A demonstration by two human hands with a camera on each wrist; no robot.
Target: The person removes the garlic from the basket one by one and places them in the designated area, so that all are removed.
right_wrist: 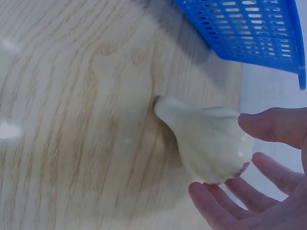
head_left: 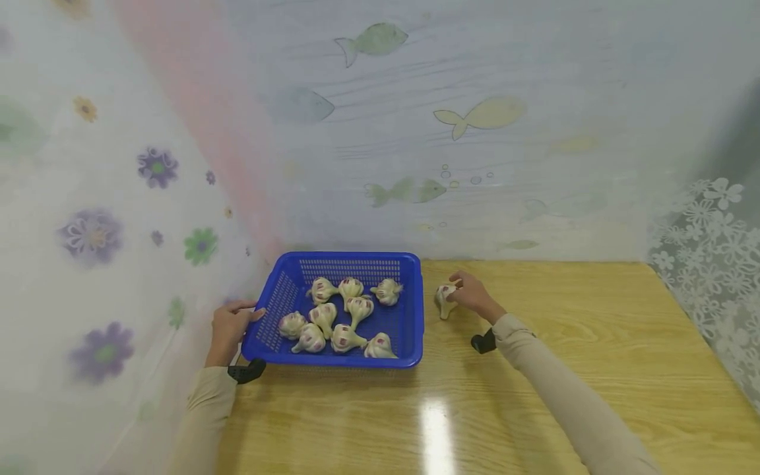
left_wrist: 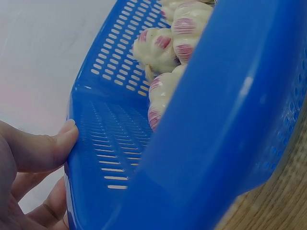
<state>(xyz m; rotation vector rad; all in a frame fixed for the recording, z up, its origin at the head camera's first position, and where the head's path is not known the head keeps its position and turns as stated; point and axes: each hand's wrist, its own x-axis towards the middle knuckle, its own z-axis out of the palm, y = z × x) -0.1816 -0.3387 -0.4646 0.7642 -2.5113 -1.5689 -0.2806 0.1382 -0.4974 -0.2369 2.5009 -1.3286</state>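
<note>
A blue plastic basket [head_left: 332, 363] with slotted walls stands at the left, holding several garlic bulbs [head_left: 323, 316] with purple patches. My left hand [head_left: 230, 326] grips its left rim; in the left wrist view the thumb [left_wrist: 45, 151] lies on top of the rim and the fingers go below on the outer side. Just right of the basket, my right hand [head_left: 473, 295] holds a single garlic bulb [head_left: 443, 301] at the table surface. The right wrist view shows thumb and fingers around the rounded end of this bulb [right_wrist: 211, 139], its stem pointing away from the palm.
Everything rests on a light wood-grain table [head_left: 570, 369]. A wall painted with fish [head_left: 493, 113] runs along its back edge, and a flower-patterned wall [head_left: 97, 237] stands close by the left hand. Black wrist mounts [head_left: 246, 371] sit on both forearms.
</note>
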